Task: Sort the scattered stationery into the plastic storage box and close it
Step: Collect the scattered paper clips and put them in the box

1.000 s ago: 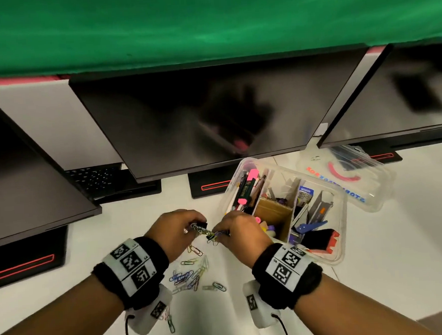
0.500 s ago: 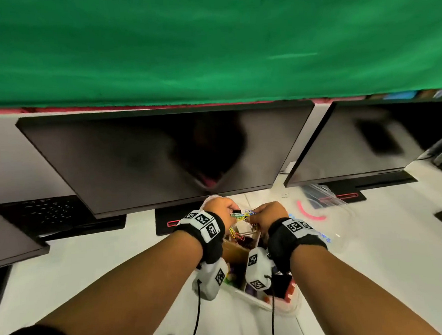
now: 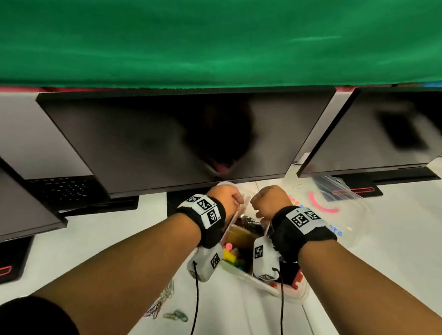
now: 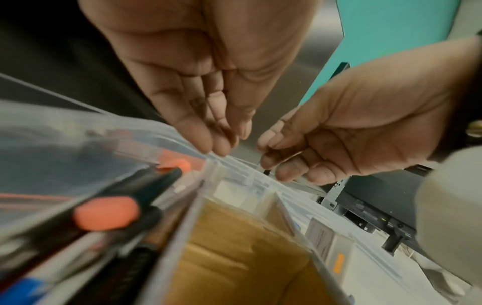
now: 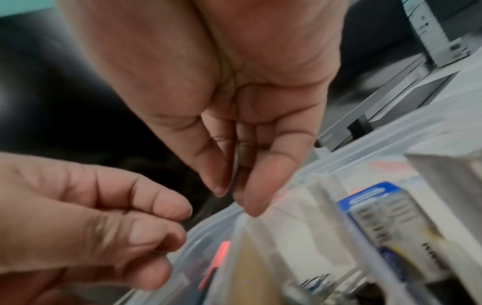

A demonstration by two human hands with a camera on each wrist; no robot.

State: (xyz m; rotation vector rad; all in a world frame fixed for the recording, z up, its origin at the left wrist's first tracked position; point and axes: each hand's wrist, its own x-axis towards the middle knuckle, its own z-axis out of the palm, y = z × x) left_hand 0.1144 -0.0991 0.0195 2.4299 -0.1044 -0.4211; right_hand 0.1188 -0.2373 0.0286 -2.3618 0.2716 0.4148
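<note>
My left hand [image 3: 226, 202] and right hand [image 3: 267, 200] hang close together over the far end of the plastic storage box [image 3: 291, 293], fingers bunched to tips. Left hand looks empty, fingertips pressed loosely together; right hand may pinch something small and dark, can't tell what. Box sits open on the white worktop [image 3: 376, 274], just before the middle monitor [image 3: 176, 139]; compartments already hold pens [image 4: 109, 208], a brown pad and staple packs [image 5: 386, 222]. Loose paper clips [image 3: 162, 301] lie on the worktop near my left forearm, well apart from both hands. Clips are light, stiff, slippery wire, likely to tangle; best pinched in small bunches or swept together first. Clear lid [image 3: 344, 206] lies right of the box, thin and flexy, take it by its edges. Box walls are thin, dividers narrow. Tight room behind at the monitor base; open worktop to the right.
</note>
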